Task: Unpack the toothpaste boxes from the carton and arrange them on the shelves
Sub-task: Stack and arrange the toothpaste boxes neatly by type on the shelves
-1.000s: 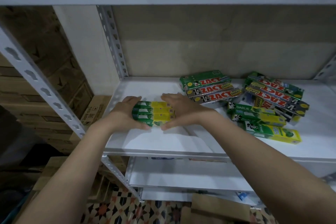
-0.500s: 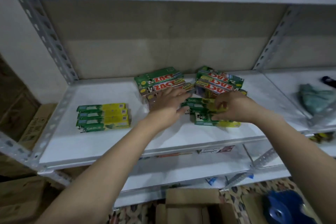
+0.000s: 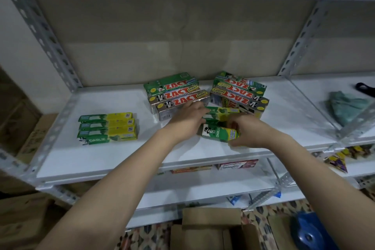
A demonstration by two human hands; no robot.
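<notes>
Your white shelf [image 3: 105,160] fills the view: a flat, smooth, slightly glossy board carried by grey metal angle posts punched with rows of slots, with a dull beige panel behind it. Below your forearms sits the brown corrugated carton [image 3: 211,229], its flaps standing open on a patterned floor.

At the back of the shelf lie two piles of long rectangular Zact boxes. The left Zact pile [image 3: 176,95] shows green and brownish glossy card with red lettering; the right Zact pile [image 3: 239,93] lies turned the other way, its lettering upside down to you. Well apart at the left, a tidy stack of Darlie boxes [image 3: 107,128] lies flat in green and yellow, long edges touching.

Between the piles and the shelf's front edge is the bunch of Darlie boxes [image 3: 220,126] that you are handling, loosely overlapped and a little skewed. Your left hand [image 3: 186,119] wraps its curled fingers over the bunch's left end, with its back just beside the front Zact box. Your right hand [image 3: 249,132] closes round the right end, thumb under the yellow tip of the nearest box.

On the neighbouring shelf to the right rests a crumpled teal cloth [image 3: 345,107], soft and folded.
</notes>
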